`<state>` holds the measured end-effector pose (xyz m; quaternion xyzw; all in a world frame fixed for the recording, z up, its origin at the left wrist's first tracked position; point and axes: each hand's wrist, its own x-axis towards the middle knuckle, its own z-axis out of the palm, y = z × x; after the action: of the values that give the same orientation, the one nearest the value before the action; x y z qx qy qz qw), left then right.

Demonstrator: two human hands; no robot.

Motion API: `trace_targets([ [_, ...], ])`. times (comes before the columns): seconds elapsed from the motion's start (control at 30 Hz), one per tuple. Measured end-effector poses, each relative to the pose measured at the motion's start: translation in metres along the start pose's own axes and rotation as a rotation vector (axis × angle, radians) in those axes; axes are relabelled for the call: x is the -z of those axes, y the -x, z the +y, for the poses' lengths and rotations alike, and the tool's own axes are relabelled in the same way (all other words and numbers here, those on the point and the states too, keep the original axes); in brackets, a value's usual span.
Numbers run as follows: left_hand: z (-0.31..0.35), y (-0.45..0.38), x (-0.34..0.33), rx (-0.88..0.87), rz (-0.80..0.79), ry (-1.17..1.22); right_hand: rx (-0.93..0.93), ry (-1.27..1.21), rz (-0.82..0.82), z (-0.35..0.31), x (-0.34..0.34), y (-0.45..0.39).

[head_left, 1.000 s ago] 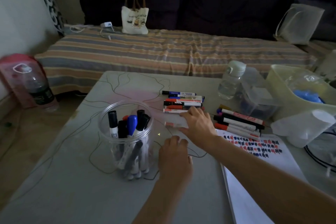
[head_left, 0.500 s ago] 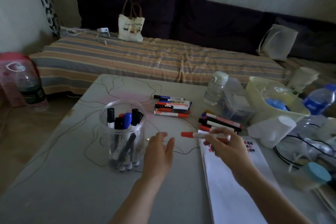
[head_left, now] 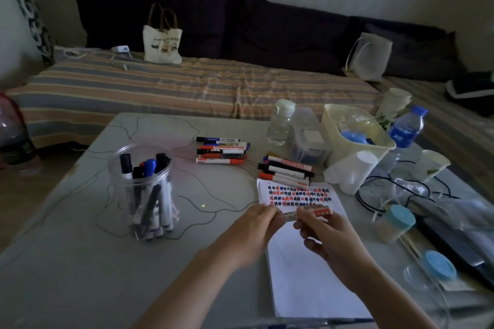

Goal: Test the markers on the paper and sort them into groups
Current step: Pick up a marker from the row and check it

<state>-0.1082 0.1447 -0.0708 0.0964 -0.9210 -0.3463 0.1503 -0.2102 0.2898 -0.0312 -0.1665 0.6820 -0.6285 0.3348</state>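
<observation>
Held marker: we see one marker [head_left: 312, 213], white barrel with a red label, held level above the paper [head_left: 302, 270], just below the rows of test marks.
Right grip: our right hand [head_left: 330, 235] has fingers curled round the barrel's right part.
Left grip: our left hand [head_left: 254, 232] pinches the marker's left end; that end is hidden under the fingers, so we cannot tell if the cap is on.
Paper: a white sheet lying on the counter [head_left: 80, 262], its top part covered in small red, blue and black marks.
Sorted groups: one pile of markers [head_left: 222, 151] at the counter's middle, a second pile [head_left: 287, 171] just above the paper's top edge.
Jar: a clear jar [head_left: 143, 189] at left holds more markers upright, black and blue caps up.
Writing: the held marker's red label carries print too blurred for us to read; the tote bag [head_left: 162, 41] on the striped bed has a printed line we cannot make out either.
</observation>
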Motion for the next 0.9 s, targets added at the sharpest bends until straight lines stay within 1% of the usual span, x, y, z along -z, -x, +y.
trace_targets([
  [0.07, 0.004, -0.001, -0.004, -0.006, -0.018, -0.016, 0.027, -0.032, -0.006, 0.004, 0.002, 0.001],
  [0.2, 0.009, -0.004, -0.002, -0.034, 0.008, 0.003, 0.043, -0.147, 0.01, 0.014, 0.006, -0.001],
  [0.3, 0.01, -0.009, -0.002, -0.024, 0.016, 0.012, 0.045, -0.179, -0.009, 0.019, 0.012, -0.006],
  [0.4, 0.002, -0.011, -0.002, 0.046, 0.009, -0.043, 0.019, -0.31, 0.04, 0.022, 0.028, -0.015],
  [0.47, -0.008, -0.01, -0.002, 0.131, 0.025, -0.117, 0.007, -0.413, 0.087, 0.021, 0.043, -0.022],
  [0.5, -0.014, -0.01, -0.003, 0.171, 0.041, -0.145, 0.004, -0.423, 0.113, 0.022, 0.052, -0.025],
  [0.57, -0.024, -0.013, -0.005, 0.212, 0.049, -0.19, -0.012, -0.348, 0.184, 0.024, 0.065, -0.033],
  [0.67, -0.031, -0.022, -0.011, 0.236, -0.032, -0.273, -0.002, -0.194, 0.292, 0.024, 0.076, -0.045],
  [0.8, -0.025, -0.052, -0.032, 0.162, -0.088, -0.343, 0.099, 0.048, 0.457, 0.022, 0.089, -0.071],
  [0.83, -0.022, -0.062, -0.038, 0.145, -0.085, -0.352, 0.128, 0.082, 0.469, 0.022, 0.091, -0.078],
  [0.9, -0.019, -0.08, -0.049, 0.124, -0.063, -0.363, 0.188, 0.122, 0.44, 0.025, 0.096, -0.093],
])
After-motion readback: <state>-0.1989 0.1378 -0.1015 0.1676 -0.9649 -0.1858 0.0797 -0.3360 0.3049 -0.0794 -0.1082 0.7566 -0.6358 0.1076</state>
